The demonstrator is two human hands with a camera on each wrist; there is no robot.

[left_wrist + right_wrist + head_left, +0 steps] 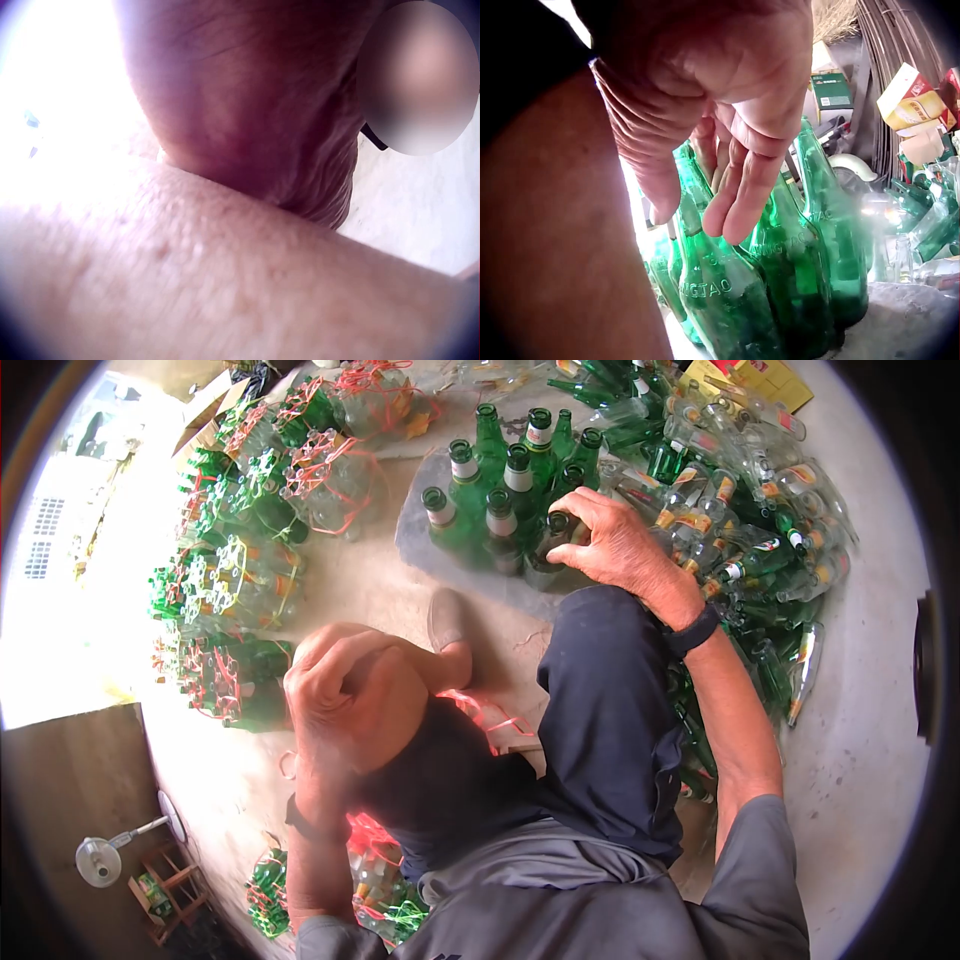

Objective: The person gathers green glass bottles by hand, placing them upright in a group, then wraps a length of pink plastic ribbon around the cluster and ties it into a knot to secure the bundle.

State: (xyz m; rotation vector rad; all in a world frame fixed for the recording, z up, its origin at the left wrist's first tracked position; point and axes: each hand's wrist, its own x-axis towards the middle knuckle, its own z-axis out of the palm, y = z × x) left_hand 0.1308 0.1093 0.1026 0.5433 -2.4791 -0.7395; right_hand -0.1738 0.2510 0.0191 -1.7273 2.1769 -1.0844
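The right hand [622, 545] is curling its fingers loosely round the neck of a green glass bottle [555, 525]. This bottle is standing at the near edge of a cluster of upright bottles [500, 480] on a grey slab [415, 540], packed neck-up so they are likely steadying one another. The left hand [350, 695] is hovering, raised and blurred, with its fingers curled tight. I cannot tell whether it is holding anything, since its wrist camera is showing only skin.
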